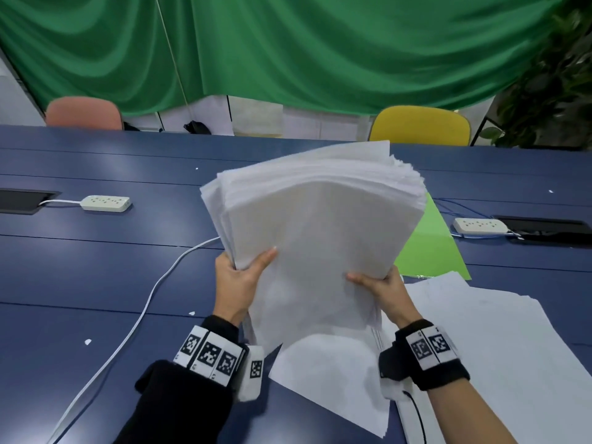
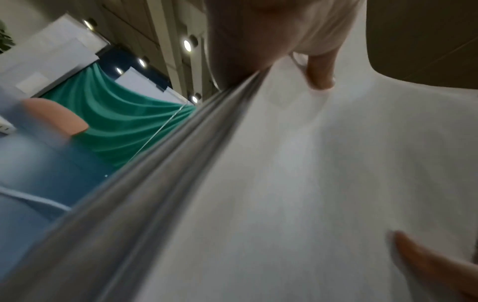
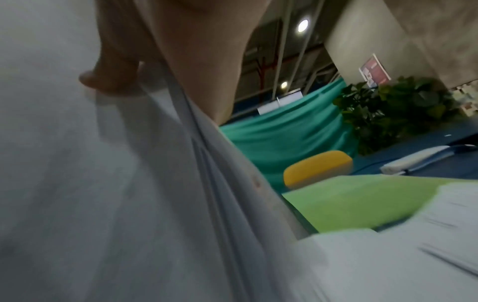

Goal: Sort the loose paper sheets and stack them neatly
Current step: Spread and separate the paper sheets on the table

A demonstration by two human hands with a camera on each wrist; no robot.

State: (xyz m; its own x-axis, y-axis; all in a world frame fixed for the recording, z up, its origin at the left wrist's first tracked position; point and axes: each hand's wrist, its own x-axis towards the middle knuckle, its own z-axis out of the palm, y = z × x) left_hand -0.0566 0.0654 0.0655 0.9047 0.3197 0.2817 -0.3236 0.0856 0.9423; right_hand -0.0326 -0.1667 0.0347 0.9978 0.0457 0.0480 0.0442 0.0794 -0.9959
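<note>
Between our two hands we hold one thick stack of white paper (image 1: 320, 225), raised and tilted above the blue table (image 1: 96, 267). Our left hand (image 1: 237, 280) grips its left edge, thumb on the front sheet, fingers hidden behind; our right hand (image 1: 381, 290) pinches the lower right edge the same way. Sheet edges fan unevenly at the far end. Near right, loose white sheets (image 1: 480, 331) lie spread on the table, overlapping one green sheet (image 1: 432, 248). Farther out we count two power strips, one left (image 1: 105, 202) and one right (image 1: 480, 225), and two chairs beyond the table, one pink (image 1: 83, 113), one yellow (image 1: 419, 126).
</note>
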